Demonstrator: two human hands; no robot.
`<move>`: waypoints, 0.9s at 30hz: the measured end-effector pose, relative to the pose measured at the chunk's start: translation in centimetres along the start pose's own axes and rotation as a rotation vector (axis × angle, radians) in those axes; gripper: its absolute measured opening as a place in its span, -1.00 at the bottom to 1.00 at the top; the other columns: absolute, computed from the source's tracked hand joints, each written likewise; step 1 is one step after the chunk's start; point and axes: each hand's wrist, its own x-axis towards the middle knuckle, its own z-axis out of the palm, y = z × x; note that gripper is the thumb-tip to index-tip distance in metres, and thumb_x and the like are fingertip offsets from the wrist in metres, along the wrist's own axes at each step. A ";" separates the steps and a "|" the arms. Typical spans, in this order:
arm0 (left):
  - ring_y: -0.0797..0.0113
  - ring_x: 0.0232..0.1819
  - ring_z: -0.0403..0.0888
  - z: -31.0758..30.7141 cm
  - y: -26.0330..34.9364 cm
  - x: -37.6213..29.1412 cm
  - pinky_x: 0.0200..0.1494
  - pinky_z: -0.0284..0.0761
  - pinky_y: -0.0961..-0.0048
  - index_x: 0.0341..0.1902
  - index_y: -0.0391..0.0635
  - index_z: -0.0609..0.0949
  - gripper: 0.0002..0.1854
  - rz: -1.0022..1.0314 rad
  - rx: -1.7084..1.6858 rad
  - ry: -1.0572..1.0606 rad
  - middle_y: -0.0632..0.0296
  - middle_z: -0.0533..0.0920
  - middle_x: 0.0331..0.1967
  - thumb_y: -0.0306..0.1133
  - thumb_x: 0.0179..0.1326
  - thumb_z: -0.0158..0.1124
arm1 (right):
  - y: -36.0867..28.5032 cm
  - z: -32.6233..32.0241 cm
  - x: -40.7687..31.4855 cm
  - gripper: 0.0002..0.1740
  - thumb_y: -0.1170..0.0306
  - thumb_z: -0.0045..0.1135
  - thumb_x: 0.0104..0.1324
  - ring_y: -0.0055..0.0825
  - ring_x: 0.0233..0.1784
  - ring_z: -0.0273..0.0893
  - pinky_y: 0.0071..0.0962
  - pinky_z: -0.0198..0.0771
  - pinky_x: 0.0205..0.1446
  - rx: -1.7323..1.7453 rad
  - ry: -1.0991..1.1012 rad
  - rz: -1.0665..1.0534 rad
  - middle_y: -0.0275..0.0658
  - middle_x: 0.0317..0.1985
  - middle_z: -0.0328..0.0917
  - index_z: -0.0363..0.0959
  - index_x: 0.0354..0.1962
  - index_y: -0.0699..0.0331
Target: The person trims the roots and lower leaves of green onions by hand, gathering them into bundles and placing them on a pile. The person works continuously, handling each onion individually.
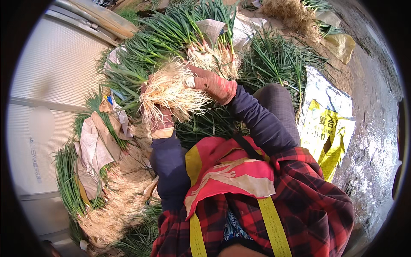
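A bunch of green garlic plants (175,91) is held up before me, its long pale roots fanned toward my body and its leaves pointing away to the left. My left hand (163,117), in a reddish-brown work glove, grips the bunch from the left; the roots hide most of its fingers. From the right, my right hand (213,83), gloved alike, closes on the bunch near the top of the roots. Something whitish shows at its thumb tip. Just beyond lie tied bunches of garlic (212,57) with white roots and pinkish stems.
Loose garlic greens (276,61) are heaped by my right knee. A yellow and white printed sack (324,128) lies to the right on wet-looking ground (369,144). On the left, rooted bunches wrapped in cloth (94,154) line a translucent panel wall (64,70). More bundles (292,16) lie far right.
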 end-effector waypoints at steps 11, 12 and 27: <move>0.14 -0.11 0.48 -3.7 -0.3 0.6 -0.04 0.40 0.22 -0.19 -0.25 0.47 -0.72 -0.183 -0.030 -0.060 0.05 0.53 -0.16 -0.27 0.17 0.01 | -2.4 5.0 -11.1 -0.74 0.26 -0.04 0.14 -0.35 -0.64 0.33 -0.45 0.25 -0.51 -0.359 -0.183 -0.026 -0.16 -0.71 0.35 0.41 -0.50 0.31; 0.10 -0.06 0.45 -4.0 0.1 1.2 0.01 0.36 0.15 -0.17 -0.25 0.47 -0.68 -0.308 -0.353 -0.062 0.04 0.52 -0.14 -0.23 0.19 -0.02 | -3.7 4.1 -11.2 -0.74 0.27 -0.04 0.15 -0.44 -0.64 0.34 -0.50 0.24 -0.52 -0.227 -0.140 0.089 -0.23 -0.71 0.36 0.42 -0.48 0.33; 0.30 -0.37 0.48 0.5 0.1 -2.9 -0.27 0.46 0.38 -0.43 -0.25 0.48 -0.80 -0.151 -0.144 0.126 0.18 0.48 -0.52 -0.33 0.11 0.07 | 0.7 3.6 -0.8 -0.73 0.31 0.01 0.09 -0.10 -0.40 0.45 -0.30 0.34 -0.35 -1.058 -0.161 -0.008 -0.07 -0.50 0.47 0.40 -0.29 0.31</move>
